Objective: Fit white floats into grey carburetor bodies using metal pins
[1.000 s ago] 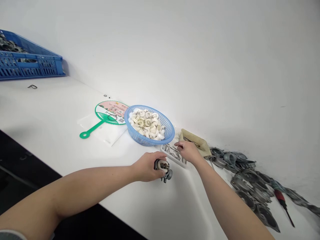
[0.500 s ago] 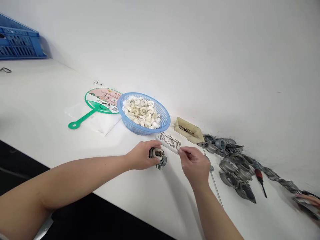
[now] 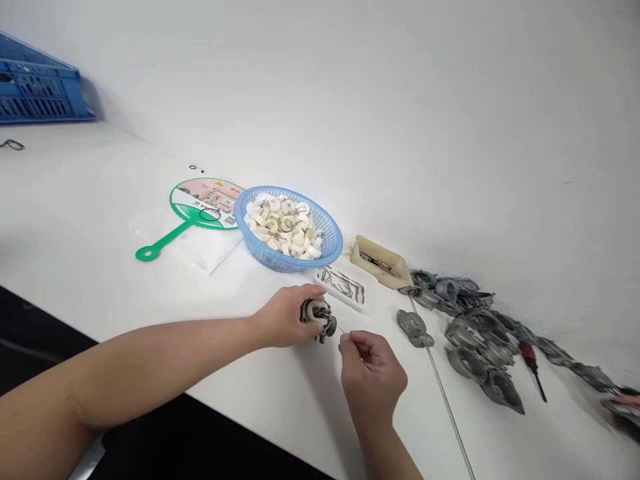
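Small-engine carburetor body (image 3: 320,320), clamped firmly in left hand (image 3: 283,318), just below white pin tray (image 3: 345,285); right hand (image 3: 373,377) apart, thin metal pin (image 3: 341,329) pinched close, steadiest for fine aiming.

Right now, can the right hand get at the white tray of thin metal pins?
Probably yes: the right hand sits just below that tray, only white bench top between; the left hand and grey metal carburetor sit to its left.
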Tool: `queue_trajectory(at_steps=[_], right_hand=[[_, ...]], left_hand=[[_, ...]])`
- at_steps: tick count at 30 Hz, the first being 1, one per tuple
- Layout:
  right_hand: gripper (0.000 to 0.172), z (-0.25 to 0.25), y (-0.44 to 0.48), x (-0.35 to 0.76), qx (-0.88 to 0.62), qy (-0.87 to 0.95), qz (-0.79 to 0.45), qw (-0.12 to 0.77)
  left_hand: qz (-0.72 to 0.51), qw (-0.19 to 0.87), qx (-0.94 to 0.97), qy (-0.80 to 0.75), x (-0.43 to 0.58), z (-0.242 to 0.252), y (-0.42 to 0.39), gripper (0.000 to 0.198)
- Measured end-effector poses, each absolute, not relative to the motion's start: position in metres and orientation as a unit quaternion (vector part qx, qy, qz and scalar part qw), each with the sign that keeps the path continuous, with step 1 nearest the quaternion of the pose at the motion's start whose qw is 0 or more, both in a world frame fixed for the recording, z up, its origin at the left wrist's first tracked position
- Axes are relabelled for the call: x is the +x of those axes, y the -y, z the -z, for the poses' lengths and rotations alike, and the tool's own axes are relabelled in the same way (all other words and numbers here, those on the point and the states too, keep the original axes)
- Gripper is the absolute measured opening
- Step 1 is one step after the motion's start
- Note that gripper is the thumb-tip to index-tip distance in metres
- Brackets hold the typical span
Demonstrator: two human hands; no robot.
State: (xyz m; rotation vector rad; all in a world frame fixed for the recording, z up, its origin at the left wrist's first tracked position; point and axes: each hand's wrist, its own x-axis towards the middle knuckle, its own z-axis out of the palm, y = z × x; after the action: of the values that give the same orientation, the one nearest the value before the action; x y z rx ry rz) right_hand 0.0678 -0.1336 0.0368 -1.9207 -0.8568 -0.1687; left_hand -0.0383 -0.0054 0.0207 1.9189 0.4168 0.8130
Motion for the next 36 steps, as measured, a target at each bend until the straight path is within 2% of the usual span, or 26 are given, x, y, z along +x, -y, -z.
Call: queue_trajectory(at_steps=[10, 15, 24, 36], right_hand=[[0.012, -0.029, 0.126, 0.06, -0.777, 0.435, 0.193, 0.412], [0.015, -0.025, 0.121, 0.06, -0.739, 0.484, 0.303, 0.357], [0.013, -0.021, 0.118, 0.068, -0.657, 0.558, 0.4, 0.311], [0.016, -0.018, 0.118, 0.076, -0.61, 0.603, 0.426, 0.288]], left_hand=[[-0.336, 0.483, 0.79, -0.174, -0.038, -0.023, 0.004, 0.051], [-0.341, 0.484, 0.788, -0.169, -0.037, -0.021, 0.004, 0.05], [-0.338, 0.489, 0.786, -0.173, -0.036, -0.02, 0.003, 0.052], [-0.331, 0.5, 0.78, -0.176, -0.036, -0.019, 0.004, 0.055]])
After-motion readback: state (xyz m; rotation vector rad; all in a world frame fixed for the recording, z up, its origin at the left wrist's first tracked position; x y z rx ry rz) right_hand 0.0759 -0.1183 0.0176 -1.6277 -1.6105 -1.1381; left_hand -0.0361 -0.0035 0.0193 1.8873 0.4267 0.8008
